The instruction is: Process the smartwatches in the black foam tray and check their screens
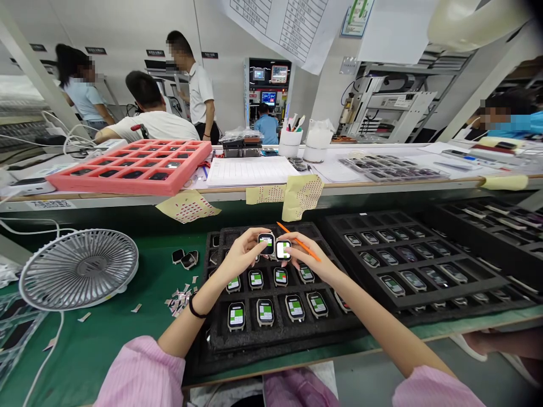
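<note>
My left hand (245, 252) is closed around a strapless smartwatch (266, 243) with a dark, lit screen. Right beside it, my right hand (309, 254) grips a second smartwatch (283, 250), whose screen shows white and green. An orange pen-like stick (299, 241) also lies across the right hand, its tip pointing up and left. Both watches are held over a black foam tray (237, 340), where several watches with green-and-white screens sit in separate slots. One of these is the watch (265, 312) in the front row.
A white fan (80, 268) stands on the green bench at left, near two loose watches (185, 258) and scattered small strips (180, 299). More black trays (407, 260) of watches lie at right. The shelf ahead bears a pink foam tray (127, 164). Several people are beyond it.
</note>
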Demonstrator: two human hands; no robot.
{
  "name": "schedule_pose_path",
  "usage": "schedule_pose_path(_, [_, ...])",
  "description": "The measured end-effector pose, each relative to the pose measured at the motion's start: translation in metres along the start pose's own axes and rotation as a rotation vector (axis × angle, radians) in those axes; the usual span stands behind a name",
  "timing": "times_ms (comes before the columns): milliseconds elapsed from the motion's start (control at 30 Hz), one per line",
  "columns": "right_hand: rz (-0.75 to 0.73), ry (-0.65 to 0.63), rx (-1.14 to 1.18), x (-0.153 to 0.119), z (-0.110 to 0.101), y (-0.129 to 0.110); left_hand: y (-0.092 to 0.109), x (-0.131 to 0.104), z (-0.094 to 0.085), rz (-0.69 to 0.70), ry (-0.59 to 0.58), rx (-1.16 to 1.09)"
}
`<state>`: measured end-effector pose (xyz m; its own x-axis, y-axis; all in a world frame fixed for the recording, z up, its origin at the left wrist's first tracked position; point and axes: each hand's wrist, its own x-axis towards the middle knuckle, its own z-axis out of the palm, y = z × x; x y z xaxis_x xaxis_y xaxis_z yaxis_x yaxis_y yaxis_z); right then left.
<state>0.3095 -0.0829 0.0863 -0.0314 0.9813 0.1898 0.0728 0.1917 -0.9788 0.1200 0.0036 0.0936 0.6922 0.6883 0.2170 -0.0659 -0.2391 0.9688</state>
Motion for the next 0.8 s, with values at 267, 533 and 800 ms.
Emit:
schedule_pose_path(267, [-0.010, 0.035, -0.028, 0.002, 0.000, 0.001, 0.004, 0.000, 0.000, -0.004, 0.003, 0.042])
schedule_pose_path(533, [0.006, -0.024, -0.020, 0.001, -0.003, 0.005, 0.010, 0.000, 0.000, -0.045, 0.041, 0.067])
schedule_pose_path(800, [0.027, 0.131, -0.027, 0.004, -0.001, 0.006, 0.004, -0.001, 0.001, -0.027, -0.058, 0.011])
